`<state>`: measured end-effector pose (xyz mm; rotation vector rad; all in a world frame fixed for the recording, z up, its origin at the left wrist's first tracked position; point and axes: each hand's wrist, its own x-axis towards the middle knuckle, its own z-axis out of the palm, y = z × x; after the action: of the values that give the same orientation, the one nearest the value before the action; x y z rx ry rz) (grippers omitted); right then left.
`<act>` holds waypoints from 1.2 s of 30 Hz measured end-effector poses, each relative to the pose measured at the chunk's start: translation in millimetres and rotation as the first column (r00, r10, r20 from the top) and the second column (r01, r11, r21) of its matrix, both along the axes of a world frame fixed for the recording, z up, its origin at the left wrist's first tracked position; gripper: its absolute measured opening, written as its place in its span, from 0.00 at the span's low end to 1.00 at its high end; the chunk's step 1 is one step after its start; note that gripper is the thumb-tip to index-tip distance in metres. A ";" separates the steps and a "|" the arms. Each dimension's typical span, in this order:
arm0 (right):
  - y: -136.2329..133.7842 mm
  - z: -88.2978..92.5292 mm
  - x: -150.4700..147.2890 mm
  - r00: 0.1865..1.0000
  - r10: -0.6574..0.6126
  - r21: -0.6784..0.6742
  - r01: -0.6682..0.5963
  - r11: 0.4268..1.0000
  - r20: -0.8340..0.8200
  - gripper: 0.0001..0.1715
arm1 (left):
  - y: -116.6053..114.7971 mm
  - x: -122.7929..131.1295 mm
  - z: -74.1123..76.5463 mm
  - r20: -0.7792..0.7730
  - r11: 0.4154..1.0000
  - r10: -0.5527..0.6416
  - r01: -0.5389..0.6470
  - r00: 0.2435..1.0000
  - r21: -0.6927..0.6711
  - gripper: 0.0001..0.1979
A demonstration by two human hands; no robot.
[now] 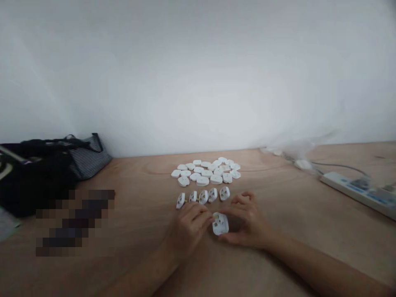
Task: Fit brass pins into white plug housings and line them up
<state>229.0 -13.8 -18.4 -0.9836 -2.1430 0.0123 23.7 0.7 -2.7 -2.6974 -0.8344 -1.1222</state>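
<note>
My right hand (247, 220) grips a white plug housing (220, 225) between thumb and fingers, its open inner side with slots facing me. My left hand (194, 222) is closed in a pinch at the housing's left edge. At its fingertips a small brass-coloured pin (215, 216) shows against the plug, partly hidden by the fingers. Just beyond my hands stands a row of several white plug pieces, among them one plug (225, 193) at the right end and another plug (180, 201) at the left end; some have brass-coloured parts showing.
Farther back, several white plug covers (202, 181) lie in a cluster on the wooden table (139, 231). A black bag (37, 173) sits at the left, near a pixelated patch. On the right are a white power strip (355, 192), a grey cable and clear plastic (305, 164).
</note>
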 end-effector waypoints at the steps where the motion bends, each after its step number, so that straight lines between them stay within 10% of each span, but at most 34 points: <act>1: -0.3 0.0 -0.4 1.000 -0.001 0.006 0.001 1.000 -0.005 0.24 | -0.4 0.2 0.2 0.004 1.000 -0.002 0.002 1.000 -0.005 0.11; 10: -3.4 -0.1 -3.0 1.000 -0.002 0.001 0.002 1.000 0.016 0.27 | -1.0 1.7 -4.0 0.231 0.996 -0.088 0.085 0.969 0.024 0.03; 24: -0.4 -1.9 4.9 1.000 -0.002 -0.026 0.002 1.000 -0.005 0.29 | 4.7 -14.5 0.7 -0.132 0.988 -0.087 0.102 0.987 0.114 0.21; 36: 1.4 -0.6 2.3 1.000 0.012 -0.027 -0.012 1.000 0.009 0.35 | 6.8 -8.8 -3.0 -0.033 0.984 -0.094 0.088 0.995 -0.155 0.26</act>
<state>231.3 -12.5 -19.0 -0.9878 -2.1621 0.0425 14.9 7.5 -5.8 -2.9010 -0.8313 -1.0586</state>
